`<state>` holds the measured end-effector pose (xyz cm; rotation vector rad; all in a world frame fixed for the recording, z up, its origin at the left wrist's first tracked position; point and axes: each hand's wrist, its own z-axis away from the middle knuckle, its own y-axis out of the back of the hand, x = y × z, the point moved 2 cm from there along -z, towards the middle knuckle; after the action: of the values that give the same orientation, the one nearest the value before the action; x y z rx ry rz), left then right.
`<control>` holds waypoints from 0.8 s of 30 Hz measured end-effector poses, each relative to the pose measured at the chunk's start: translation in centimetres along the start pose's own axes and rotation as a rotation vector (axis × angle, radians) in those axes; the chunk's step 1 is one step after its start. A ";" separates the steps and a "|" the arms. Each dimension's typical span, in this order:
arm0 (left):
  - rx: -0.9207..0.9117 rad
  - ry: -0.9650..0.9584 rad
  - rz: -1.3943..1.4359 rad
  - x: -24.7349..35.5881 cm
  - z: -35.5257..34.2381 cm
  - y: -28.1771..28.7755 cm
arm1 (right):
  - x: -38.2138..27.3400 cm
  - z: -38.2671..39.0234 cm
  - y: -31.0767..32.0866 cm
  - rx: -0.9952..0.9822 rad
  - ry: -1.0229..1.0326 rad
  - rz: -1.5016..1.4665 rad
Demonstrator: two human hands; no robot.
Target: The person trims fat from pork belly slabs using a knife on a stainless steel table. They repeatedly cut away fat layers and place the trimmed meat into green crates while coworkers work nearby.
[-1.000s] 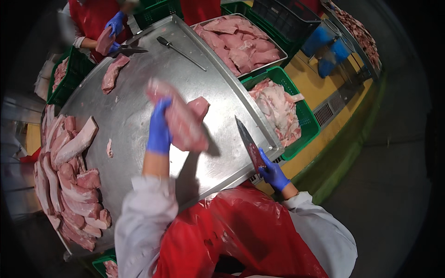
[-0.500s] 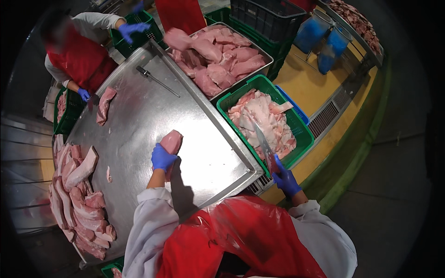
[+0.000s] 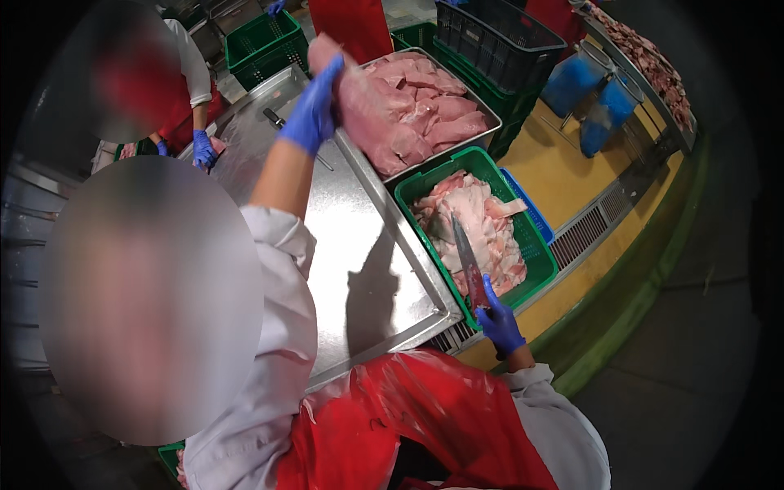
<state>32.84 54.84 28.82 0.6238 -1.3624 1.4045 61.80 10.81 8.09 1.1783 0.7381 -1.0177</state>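
My left hand [image 3: 314,110], in a blue glove, is raised at the near-left edge of the metal tray [image 3: 488,122] heaped with pink meat cuts. Its fingers are closed on a long piece of meat [image 3: 325,51], blurred by motion, over the heap. In my right hand [image 3: 501,323], also gloved in blue, is a knife [image 3: 465,249] with a reddish handle. The blade points away from me, above pale fatty trimmings [image 3: 500,260] in a green crate [image 3: 535,273]. A sharpening steel [image 3: 273,118] lies on the steel table [image 3: 343,237], partly hidden by my left arm.
Across the table a person in a red apron [image 3: 175,114] works with gloved hands on meat. A green crate [image 3: 265,49] stands at the far end. Dark stacked crates [image 3: 498,41] sit behind the tray. Blue bags [image 3: 608,114] hang on a stand over the yellow floor [image 3: 563,163].
My left hand has lifted the meat off the table and carried it forward to the tray. My right hand keeps the knife over the green crate. The other person's hands came together over the table.
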 end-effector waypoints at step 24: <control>1.669 -0.077 -1.333 -17.2 60.9 71.3 | -12.7 -3.1 -23.4 -0.304 0.042 0.102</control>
<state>-42.94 5.53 -1.30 2.0704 0.6482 0.9710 35.44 15.56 9.56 0.9654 0.8254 -0.7667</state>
